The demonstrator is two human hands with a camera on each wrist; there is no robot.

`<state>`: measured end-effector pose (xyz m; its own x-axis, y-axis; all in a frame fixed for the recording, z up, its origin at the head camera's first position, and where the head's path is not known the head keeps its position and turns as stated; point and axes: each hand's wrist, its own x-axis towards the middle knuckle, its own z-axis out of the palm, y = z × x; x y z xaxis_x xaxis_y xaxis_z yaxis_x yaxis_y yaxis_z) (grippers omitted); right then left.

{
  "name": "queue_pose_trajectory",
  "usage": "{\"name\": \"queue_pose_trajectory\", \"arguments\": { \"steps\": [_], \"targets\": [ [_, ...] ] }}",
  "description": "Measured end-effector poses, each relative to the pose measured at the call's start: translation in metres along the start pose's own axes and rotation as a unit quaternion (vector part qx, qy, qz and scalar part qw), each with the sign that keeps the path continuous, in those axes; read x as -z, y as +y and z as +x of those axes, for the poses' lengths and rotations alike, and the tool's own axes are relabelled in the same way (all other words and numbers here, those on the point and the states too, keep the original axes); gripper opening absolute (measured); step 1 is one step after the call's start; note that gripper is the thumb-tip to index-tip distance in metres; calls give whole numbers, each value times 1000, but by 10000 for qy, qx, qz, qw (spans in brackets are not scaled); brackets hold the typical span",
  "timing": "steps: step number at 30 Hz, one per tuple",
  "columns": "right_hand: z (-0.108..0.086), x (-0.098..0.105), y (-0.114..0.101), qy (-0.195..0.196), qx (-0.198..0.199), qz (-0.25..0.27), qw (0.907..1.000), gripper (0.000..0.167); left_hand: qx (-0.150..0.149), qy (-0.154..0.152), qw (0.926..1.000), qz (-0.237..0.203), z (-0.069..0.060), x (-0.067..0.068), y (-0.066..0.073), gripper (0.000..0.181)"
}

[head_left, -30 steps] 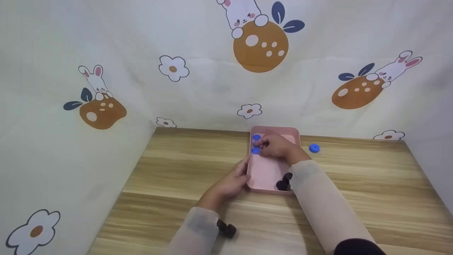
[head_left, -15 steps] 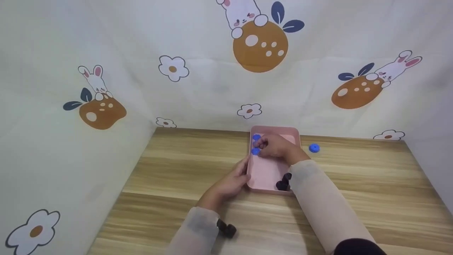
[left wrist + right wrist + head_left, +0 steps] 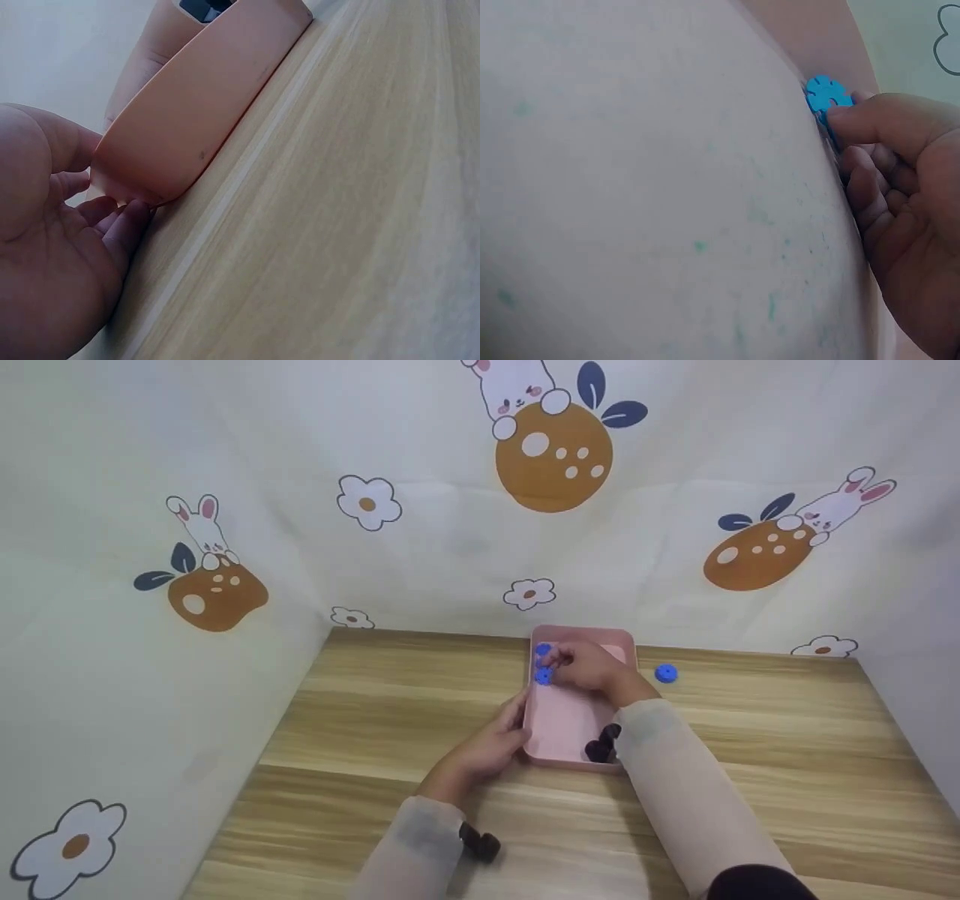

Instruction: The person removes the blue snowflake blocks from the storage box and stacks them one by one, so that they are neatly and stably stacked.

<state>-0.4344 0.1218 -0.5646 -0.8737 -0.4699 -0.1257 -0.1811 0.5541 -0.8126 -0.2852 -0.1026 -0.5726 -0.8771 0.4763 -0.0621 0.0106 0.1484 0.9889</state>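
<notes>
A shallow pink tray [image 3: 564,724] lies on the table. My left hand [image 3: 491,746] holds its left wall; in the left wrist view, thumb and fingers grip the tray's wall [image 3: 187,105]. My right hand [image 3: 589,666] reaches into the tray's far left part. Its thumb and fingers pinch a blue notched disc [image 3: 544,676], which in the right wrist view shows as a flat disc [image 3: 825,94] with a small hole. Another blue piece [image 3: 543,649] lies beyond it at the tray's far left corner. Fingers partly hide the blue between them.
One more blue disc or small stack [image 3: 666,673] lies on the wooden table [image 3: 390,697], right of the tray. A printed cloth [image 3: 435,547] stands behind and at both sides. Black wrist cameras [image 3: 480,844] sit at both sleeves; the right one overhangs the tray's near right corner.
The near blue disc has tilted and shifted slightly at my right fingertips, which have moved a little. My left hand and the tray stay in place.
</notes>
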Motion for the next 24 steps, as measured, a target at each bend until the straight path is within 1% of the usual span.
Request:
{"name": "queue_pose_trajectory", "arguments": {
  "steps": [4, 8, 11, 14, 17, 21, 24],
  "targets": [
    [1, 1, 1, 212, -278, 359, 9987, 18, 53, 35, 9998, 162, 0, 1, 1, 73],
    [1, 2, 3, 397, -348, 535, 9972, 20, 2, 3, 9999, 148, 1, 1, 0, 73],
    [2, 2, 4, 474, -388, 538, 9967, 21, -16, -10, 9999, 121, 0, 1, 0, 74],
    [3, 1, 4, 513, -317, 531, 9968, 23, -12, -16, 9999, 107, 0, 1, 0, 74],
    [2, 2, 2, 574, -252, 710, 9955, 24, 51, 28, 9999, 124, -1, 1, 1, 74],
    [0, 4, -2, 794, -292, 902, 9923, 22, 176, 107, 9997, 161, -3, 0, 3, 74],
    [0, 6, -6, 966, -355, 1004, 9896, 20, 183, 92, 9996, 187, -3, 0, 3, 73]
  ]
}}
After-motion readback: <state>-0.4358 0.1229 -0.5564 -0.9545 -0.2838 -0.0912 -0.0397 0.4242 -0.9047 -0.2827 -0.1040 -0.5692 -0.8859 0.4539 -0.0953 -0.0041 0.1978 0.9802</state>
